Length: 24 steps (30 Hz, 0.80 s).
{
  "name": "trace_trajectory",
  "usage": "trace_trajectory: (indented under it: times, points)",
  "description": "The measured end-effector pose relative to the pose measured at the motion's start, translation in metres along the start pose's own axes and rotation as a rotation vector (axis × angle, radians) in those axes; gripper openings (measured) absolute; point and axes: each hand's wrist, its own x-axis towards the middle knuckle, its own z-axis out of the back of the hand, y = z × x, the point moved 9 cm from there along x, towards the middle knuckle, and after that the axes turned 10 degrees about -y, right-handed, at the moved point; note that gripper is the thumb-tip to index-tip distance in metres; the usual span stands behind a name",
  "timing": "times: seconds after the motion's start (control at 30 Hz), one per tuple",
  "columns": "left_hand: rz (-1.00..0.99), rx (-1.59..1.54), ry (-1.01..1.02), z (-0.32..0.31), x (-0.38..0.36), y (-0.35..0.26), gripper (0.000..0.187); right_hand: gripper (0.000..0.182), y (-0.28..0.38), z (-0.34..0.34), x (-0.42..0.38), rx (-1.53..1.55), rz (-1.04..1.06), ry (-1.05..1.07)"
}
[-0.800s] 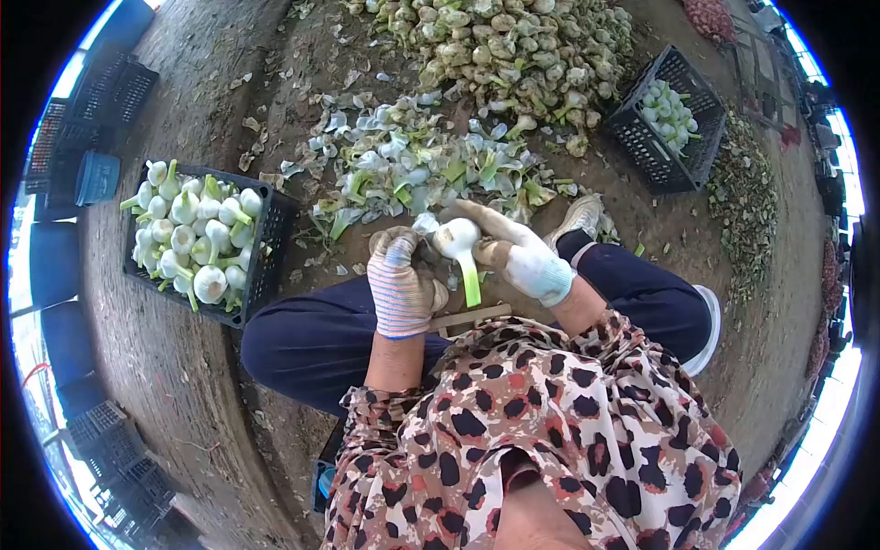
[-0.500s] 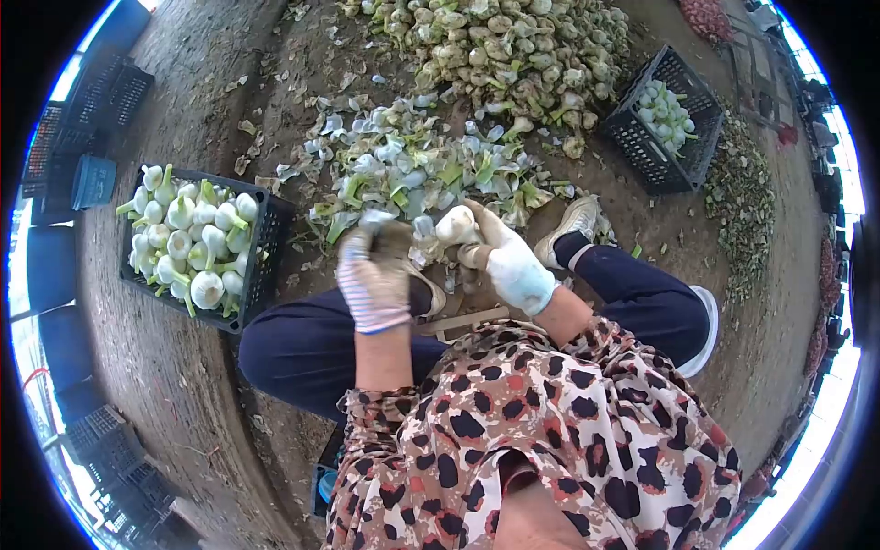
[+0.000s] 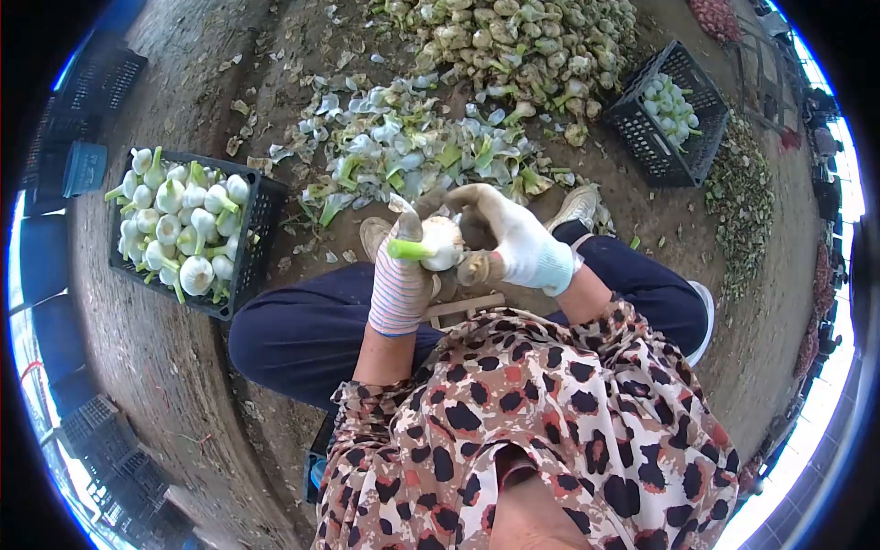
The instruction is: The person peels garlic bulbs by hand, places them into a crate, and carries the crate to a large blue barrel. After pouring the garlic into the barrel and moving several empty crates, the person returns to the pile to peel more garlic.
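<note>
Between both hands is a white garlic bulb (image 3: 442, 243) with a short green stem pointing left. My left hand (image 3: 403, 275), in a striped glove, is wrapped round its left side. My right hand (image 3: 513, 238), in a white glove with dirty fingertips, is curled against its right side, thumb below. Loose white and green peelings (image 3: 412, 147) lie on the ground just beyond the hands. To the left stands a black crate (image 3: 249, 266) filled with peeled garlic bulbs (image 3: 188, 220).
A large heap of unpeeled garlic (image 3: 522, 46) lies at the top. At the upper right is a black crate (image 3: 653, 151) with white bulbs. Green scraps (image 3: 741, 206) are strewn right of it. A blue bucket (image 3: 85, 170) and stacked crates (image 3: 110, 78) stand at the far left.
My left hand has come in from the left and closed on the bulb. The bulb has turned, its green stem now showing, and the hands are together.
</note>
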Motion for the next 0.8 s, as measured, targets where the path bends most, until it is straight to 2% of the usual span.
trace_trajectory:
  times: [0.07, 0.1, 0.17, 0.3, 0.37, 0.4, 0.47, 0.5, 0.57, 0.6, 0.67, 0.73, 0.77, 0.8]
  points:
    - [-0.033, 0.162, 0.018, 0.002, -0.001, 0.002, 0.082, 0.076, 0.019, -0.01, 0.0, 0.048, 0.169, 0.03]
    - [-0.028, 0.162, 0.017, 0.003, -0.002, 0.002, 0.082, 0.076, 0.02, -0.01, -0.001, 0.049, 0.163, 0.028]
    - [0.043, 0.121, 0.033, 0.005, -0.003, 0.004, 0.082, 0.073, 0.013, -0.018, -0.005, 0.335, -0.04, 0.112]
    - [0.136, 0.043, 0.099, 0.002, -0.003, 0.01, 0.081, 0.075, 0.003, -0.021, -0.011, 0.351, -0.173, 0.241]
    - [0.153, 0.025, 0.113, 0.005, 0.0, 0.013, 0.078, 0.058, -0.007, -0.018, -0.015, 0.452, -0.38, 0.203]
    - [0.112, 0.04, 0.067, 0.009, 0.003, 0.01, 0.075, 0.058, -0.007, -0.017, -0.016, 0.451, -0.379, 0.201]
    - [0.076, 0.069, -0.043, 0.014, 0.006, 0.009, 0.074, 0.037, 0.005, 0.009, -0.01, 0.266, -0.127, -0.05]
    - [0.074, 0.068, -0.044, 0.014, 0.005, 0.008, 0.074, 0.037, 0.004, 0.007, -0.012, 0.266, -0.127, -0.049]
    - [0.011, 0.169, 0.03, 0.008, 0.002, 0.004, 0.074, 0.03, 0.029, 0.008, -0.02, -0.108, 0.254, -0.134]
    - [0.014, 0.17, 0.033, 0.01, 0.002, 0.007, 0.074, 0.033, 0.048, 0.0, -0.023, -0.381, 0.502, -0.112]
    - [0.053, 0.095, 0.131, 0.008, 0.003, 0.016, 0.073, 0.028, 0.046, -0.001, -0.023, -0.439, 0.515, -0.201]
    - [0.07, 0.122, 0.143, 0.001, -0.005, 0.009, 0.075, 0.026, 0.048, 0.003, -0.024, -0.479, 0.539, -0.239]
    - [0.086, 0.148, 0.15, 0.0, -0.009, 0.007, 0.078, 0.024, 0.048, 0.002, -0.023, -0.551, 0.498, -0.205]
    - [0.092, 0.18, 0.205, -0.002, -0.006, 0.008, 0.089, 0.021, 0.045, 0.001, -0.02, -0.624, 0.459, -0.171]
